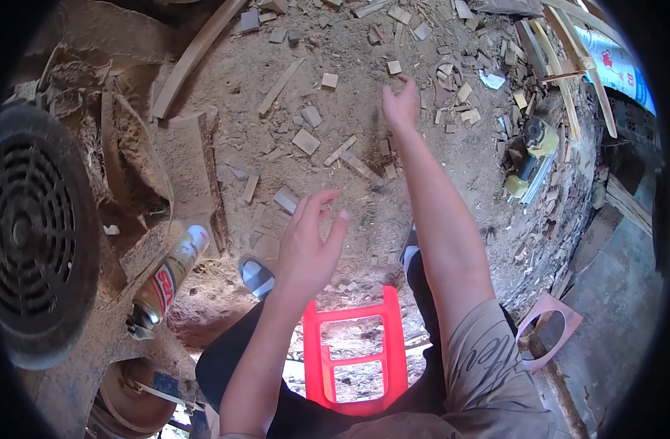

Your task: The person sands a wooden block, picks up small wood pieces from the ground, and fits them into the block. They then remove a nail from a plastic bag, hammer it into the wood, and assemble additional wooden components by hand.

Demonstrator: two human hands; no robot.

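Note:
My right hand (401,110) reaches far forward over the dirt floor, thumb and fingers apart and slightly curled. Just beyond its fingertips lies a small square wood block (393,67). My left hand (309,245) hovers nearer to me with fingers bent and thumb spread, holding nothing. A flat wood offcut (286,200) lies by its fingertips. Other pale wood blocks lie between and beyond the hands, such as a larger one (306,142) and a small square one (329,80).
A red plastic stool (393,351) stands between my legs. On the left are a spray can (170,282) and a round black vented cover (39,234). A yellow-green nail gun (532,157) rests at right, near long wood strips (558,77). Sawdust and scraps cover the ground.

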